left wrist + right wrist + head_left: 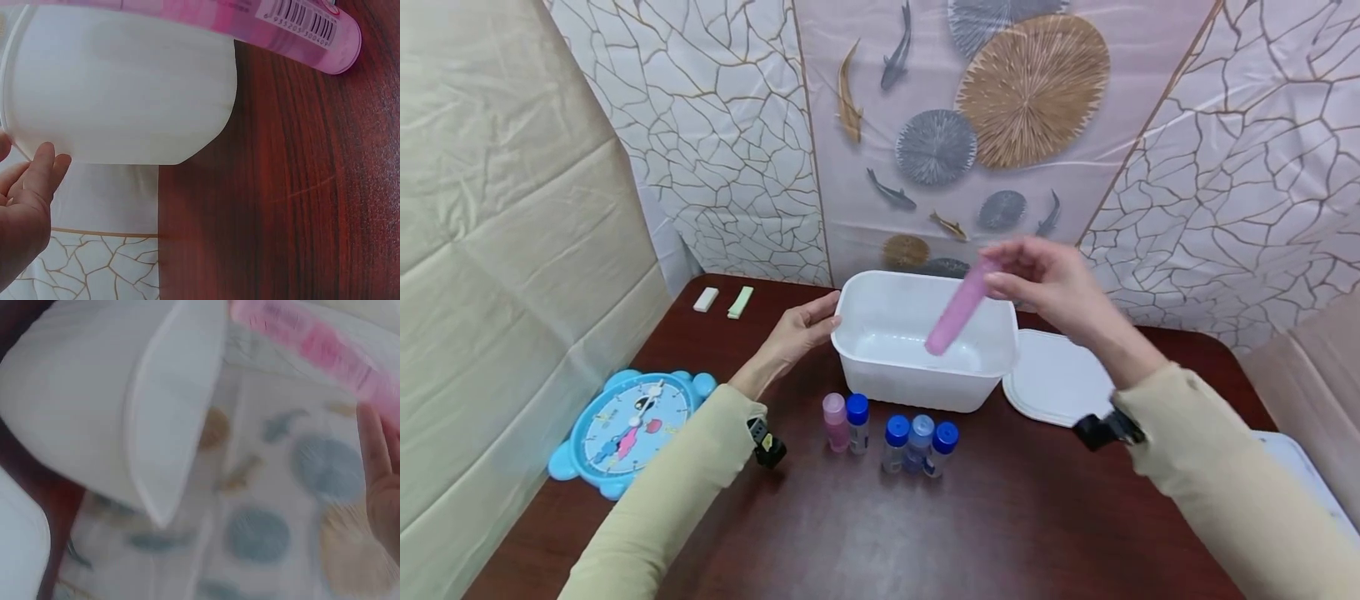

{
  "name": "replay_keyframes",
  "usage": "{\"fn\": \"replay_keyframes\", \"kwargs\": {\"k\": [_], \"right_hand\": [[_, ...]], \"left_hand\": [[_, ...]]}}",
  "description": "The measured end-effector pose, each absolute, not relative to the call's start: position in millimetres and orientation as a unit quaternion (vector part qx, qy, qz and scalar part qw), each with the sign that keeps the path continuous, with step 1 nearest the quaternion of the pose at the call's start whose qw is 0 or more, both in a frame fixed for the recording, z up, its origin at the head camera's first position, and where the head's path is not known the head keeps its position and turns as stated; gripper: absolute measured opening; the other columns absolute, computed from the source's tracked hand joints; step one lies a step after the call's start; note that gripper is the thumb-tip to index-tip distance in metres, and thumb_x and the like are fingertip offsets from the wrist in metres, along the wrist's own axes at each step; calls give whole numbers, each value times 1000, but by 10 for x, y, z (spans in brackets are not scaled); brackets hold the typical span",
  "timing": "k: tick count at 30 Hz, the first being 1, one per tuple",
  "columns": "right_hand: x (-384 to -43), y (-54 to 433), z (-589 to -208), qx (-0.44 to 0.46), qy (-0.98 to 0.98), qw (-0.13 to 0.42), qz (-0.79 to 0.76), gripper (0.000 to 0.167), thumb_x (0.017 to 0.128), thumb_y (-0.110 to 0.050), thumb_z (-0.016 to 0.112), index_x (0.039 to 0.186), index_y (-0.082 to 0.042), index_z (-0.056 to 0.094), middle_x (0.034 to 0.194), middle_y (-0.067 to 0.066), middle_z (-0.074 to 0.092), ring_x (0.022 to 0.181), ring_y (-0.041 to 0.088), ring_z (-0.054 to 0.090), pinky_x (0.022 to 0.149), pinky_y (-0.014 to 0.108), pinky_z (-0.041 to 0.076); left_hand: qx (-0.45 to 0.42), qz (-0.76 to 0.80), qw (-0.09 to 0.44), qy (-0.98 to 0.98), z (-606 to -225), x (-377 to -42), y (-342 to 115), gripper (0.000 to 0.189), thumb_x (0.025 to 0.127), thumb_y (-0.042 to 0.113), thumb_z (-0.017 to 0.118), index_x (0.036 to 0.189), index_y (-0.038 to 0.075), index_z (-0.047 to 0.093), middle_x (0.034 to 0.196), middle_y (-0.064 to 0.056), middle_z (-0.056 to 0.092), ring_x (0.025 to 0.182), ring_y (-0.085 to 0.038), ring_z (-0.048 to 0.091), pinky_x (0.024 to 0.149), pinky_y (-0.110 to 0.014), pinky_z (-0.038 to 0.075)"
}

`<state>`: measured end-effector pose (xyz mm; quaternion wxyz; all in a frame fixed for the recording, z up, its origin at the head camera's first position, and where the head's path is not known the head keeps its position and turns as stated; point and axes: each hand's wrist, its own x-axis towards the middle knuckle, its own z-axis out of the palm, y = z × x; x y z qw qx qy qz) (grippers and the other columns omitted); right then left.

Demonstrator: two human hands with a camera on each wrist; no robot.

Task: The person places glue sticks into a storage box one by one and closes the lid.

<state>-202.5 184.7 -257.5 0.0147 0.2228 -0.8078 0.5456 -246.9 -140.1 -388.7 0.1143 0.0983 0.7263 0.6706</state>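
Note:
My right hand point(1037, 271) holds a slim pink bottle point(958, 308) by its upper end, tilted, with its lower end over the white plastic tub point(917, 387). Motion blurs this bottle point(325, 347) in the right wrist view. At the tub's left end, my left hand point(797, 333) touches the rim and outer wall with fairly straight fingers point(44, 165). In front of the tub stand a small pink bottle point(837, 429) and, beside it, a blue-capped clear bottle point(857, 429). Several more small blue-capped bottles point(919, 446) stand grouped to their right.
Right of the tub lies a white lid point(1060, 383). A light-blue clock point(632, 433) lies at the left of the dark wooden table point(820, 533). Two small pieces, one white point(706, 299) and one green point(741, 302), lie at the back left. A white tray edge point(1300, 467) shows at far right.

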Motion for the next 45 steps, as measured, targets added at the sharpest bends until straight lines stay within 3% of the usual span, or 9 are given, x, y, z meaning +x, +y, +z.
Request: {"fn": "replay_keyframes", "kwargs": {"k": [4,11,18,28,36,45], "right_hand": [[-2357,1493,-2754,201,-794,-17,573,31,88,4,60,117,14,53,89,-4,65,79,4,63,75,21,57],[-2670,1058,-3079,141,-847,-47,510,25,87,1,63,112,7,60,101,20,62,82,10,60,74,22,57],[-2775,813,-3273,112,-875,-60,466,25,86,-2,65,109,4,61,106,19,63,99,27,62,80,28,56],[-2838,659,-3435,139,-900,-32,413,23,82,-1,68,104,4,64,101,20,67,96,28,64,83,33,55],[-2879,592,-3538,153,-895,-46,416,22,82,4,66,104,7,62,102,22,65,98,30,62,89,35,53],[-2900,623,-3480,160,-877,-91,444,35,85,3,64,119,9,57,115,25,62,110,34,59,95,38,50]], "left_hand": [[98,669,113,728,-3887,-2488,-1391,54,94,8,56,144,5,36,146,-15,40,128,-29,46,101,-39,44],[97,665,110,733,-3880,-2481,-1379,53,94,5,55,144,4,37,145,-16,41,128,-31,47,100,-40,44],[103,657,108,739,-3865,-2454,-1390,52,94,5,54,143,4,38,144,-16,42,127,-31,48,100,-39,45],[108,658,114,737,-3852,-2458,-1384,52,94,5,54,143,2,37,146,-16,40,128,-32,46,101,-41,43],[107,665,115,730,-3879,-2449,-1368,52,94,7,55,143,3,37,146,-15,41,127,-31,47,101,-42,44],[102,669,112,728,-3874,-2456,-1385,52,95,7,55,143,3,37,146,-16,40,127,-32,47,102,-44,43]]}}
